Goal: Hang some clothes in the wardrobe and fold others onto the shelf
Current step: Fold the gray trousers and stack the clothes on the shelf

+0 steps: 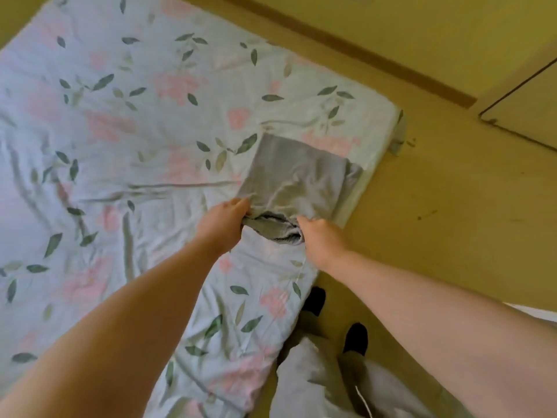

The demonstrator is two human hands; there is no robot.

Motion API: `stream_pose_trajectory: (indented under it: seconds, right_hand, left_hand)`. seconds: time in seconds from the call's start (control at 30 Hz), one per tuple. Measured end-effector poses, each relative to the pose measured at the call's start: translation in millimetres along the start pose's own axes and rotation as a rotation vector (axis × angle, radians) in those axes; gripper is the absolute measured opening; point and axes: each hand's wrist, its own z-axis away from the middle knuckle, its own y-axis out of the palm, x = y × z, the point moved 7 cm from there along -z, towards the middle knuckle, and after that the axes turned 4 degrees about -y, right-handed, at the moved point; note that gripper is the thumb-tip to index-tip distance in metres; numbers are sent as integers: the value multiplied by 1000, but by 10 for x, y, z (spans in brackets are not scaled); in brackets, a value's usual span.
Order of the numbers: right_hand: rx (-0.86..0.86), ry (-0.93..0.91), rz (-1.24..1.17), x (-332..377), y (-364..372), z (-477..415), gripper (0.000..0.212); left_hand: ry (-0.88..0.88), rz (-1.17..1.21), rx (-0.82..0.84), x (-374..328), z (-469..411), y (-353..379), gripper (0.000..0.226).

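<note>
Grey folded garment (297, 179) lies right of centre near the corner of the floral bedsheet (120, 131). Left hand (224, 220) and right hand (321, 236) each pinch its near edge with curled fingers, above the yellow floor (437, 191).

The grey garment (295, 173) is folded and bunched at its near edge, where the left hand (224, 224) and right hand (321, 239) grip it, so the kind of clothing and the grip under the cloth stay hidden. The bed (120, 116) runs off the left, top and bottom edges. A door panel (524, 116) is cut by the right edge, and trouser legs partly cover the dark feet (355, 337).
</note>
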Motion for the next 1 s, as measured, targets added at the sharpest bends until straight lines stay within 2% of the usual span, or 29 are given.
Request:
stream_pose_trajectory:
  seconds: [0.07,0.13,0.23,0.37,0.53,0.63,0.7,0.77,0.9,1.0]
  right_hand:
    - [81,-19,37,108,549,37,38]
    - [144,-66,79,236,976,118,30]
    - [222,-145,125,415,1389,273,29]
    - [324,-171,107,612,1681,441,18]
    - [433,-259,109,787,1942,464,22]
    - [543,-259,86,692,2120,415,25]
    - [625,-217,45,555,2193,358,29]
    - [587,-121,4,326,2122,197,28]
    - [252,252,-308,-411,1615,-358,19]
    - [-6,487,-512,-1007,1256,-745,20]
  left_hand:
    - [18,-58,81,222,216,500,16]
    - [41,-93,101,404,434,877,20]
    - [56,-119,95,567,729,1217,27]
    - [70,-141,125,727,1105,1444,35]
    - [100,-222,166,915,1340,1663,45]
    - [59,-262,308,930,1319,1876,47]
    - [-35,-323,527,971,1283,2095,52]
    - [-117,-375,687,954,1179,2192,51]
    - [-208,-311,506,687,435,1970,30]
    - [-228,-205,380,436,-267,1775,30]
